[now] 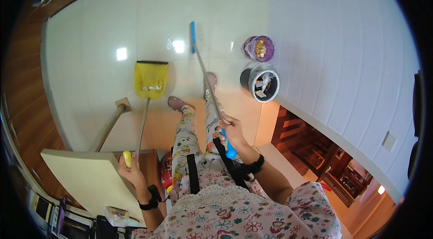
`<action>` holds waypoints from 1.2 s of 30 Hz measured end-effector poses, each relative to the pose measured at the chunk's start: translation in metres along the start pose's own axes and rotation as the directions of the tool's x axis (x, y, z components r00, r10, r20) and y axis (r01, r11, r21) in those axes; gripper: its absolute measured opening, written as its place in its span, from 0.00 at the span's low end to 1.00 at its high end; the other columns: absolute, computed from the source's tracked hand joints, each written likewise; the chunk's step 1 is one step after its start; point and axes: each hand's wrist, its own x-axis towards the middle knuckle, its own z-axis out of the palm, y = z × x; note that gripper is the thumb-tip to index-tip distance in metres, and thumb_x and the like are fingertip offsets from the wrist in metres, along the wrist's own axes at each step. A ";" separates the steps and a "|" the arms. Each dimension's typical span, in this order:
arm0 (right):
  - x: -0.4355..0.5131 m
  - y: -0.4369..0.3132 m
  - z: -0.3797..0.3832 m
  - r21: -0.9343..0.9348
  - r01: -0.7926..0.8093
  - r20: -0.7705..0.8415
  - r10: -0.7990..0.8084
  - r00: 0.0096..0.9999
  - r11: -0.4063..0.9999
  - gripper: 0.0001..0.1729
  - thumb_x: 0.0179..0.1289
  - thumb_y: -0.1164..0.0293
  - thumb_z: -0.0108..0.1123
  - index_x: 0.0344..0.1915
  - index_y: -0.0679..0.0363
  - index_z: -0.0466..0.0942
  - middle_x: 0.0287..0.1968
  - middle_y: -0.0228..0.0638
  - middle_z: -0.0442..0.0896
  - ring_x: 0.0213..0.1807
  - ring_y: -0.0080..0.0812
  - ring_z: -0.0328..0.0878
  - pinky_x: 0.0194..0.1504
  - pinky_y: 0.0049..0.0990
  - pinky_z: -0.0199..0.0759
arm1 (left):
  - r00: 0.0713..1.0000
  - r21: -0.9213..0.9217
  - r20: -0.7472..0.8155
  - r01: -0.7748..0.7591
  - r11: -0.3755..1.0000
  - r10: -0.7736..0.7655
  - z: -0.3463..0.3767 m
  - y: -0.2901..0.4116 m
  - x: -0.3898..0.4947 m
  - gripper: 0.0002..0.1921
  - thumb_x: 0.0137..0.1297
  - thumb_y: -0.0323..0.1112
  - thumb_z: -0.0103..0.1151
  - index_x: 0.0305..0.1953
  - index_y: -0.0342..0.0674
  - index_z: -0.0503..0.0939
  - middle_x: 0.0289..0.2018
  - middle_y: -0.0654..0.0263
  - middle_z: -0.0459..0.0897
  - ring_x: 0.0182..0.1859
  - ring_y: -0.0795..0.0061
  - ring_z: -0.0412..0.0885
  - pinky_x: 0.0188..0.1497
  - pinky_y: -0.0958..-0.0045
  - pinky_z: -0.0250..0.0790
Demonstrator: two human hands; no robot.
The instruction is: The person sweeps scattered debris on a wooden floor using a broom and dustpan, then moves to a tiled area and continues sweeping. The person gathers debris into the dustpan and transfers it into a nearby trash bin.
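My left hand [132, 172] grips the top of the long handle of a yellow dustpan [151, 77]. The pan lies on the tiled floor with its dark lip facing away from me, and several whitish scraps [151, 88] and dark specks are inside. In my right hand [231, 131] is the metal pole [205, 73] of a floor sweeper, held just above its blue grip [228, 146]. The sweeper's narrow blue head [193, 37] is out ahead, to the right of the dustpan; whether it has bristles or a rubber blade I cannot tell. Between them sits a small translucent whitish bit [169, 43].
By the white panelled wall [324, 46] stand a purple bin [269, 49] with peels or scraps and a black bin [244, 80] with wrappers. A wooden table leg [110, 125] and pale tabletop [91, 179] are at left. Wooden cabinets [27, 80] line the far left.
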 end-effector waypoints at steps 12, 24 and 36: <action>0.173 -0.171 -0.279 -0.414 0.497 -0.246 -0.620 0.745 0.762 0.07 0.54 0.78 0.51 0.23 0.67 0.75 0.16 0.40 0.75 0.14 0.32 0.71 0.14 0.30 0.63 | 0.989 0.032 -0.149 0.019 0.999 -0.014 -0.039 0.003 -0.084 0.12 0.61 0.32 0.59 0.25 0.39 0.67 0.18 0.77 0.61 0.20 0.88 0.57 0.20 0.82 0.46; 0.018 -0.066 -0.248 -0.032 0.323 -0.189 -0.323 0.927 0.946 0.24 0.57 0.78 0.52 0.56 0.64 0.68 0.19 0.35 0.71 0.11 0.26 0.64 0.10 0.27 0.56 | 0.958 0.000 -0.285 0.010 1.000 -0.010 -0.055 -0.019 -0.106 0.11 0.60 0.33 0.62 0.32 0.32 0.72 0.22 0.73 0.66 0.24 0.84 0.63 0.24 0.81 0.57; 0.163 -0.299 -0.170 -0.829 -0.062 0.447 -0.725 0.524 -0.556 0.08 0.50 0.69 0.57 0.23 0.64 0.77 0.25 0.51 0.80 0.23 0.47 0.78 0.24 0.41 0.68 | 0.953 -0.068 -0.304 0.001 0.998 -0.022 -0.055 0.039 -0.132 0.12 0.60 0.32 0.60 0.26 0.40 0.65 0.19 0.77 0.60 0.21 0.88 0.58 0.21 0.83 0.50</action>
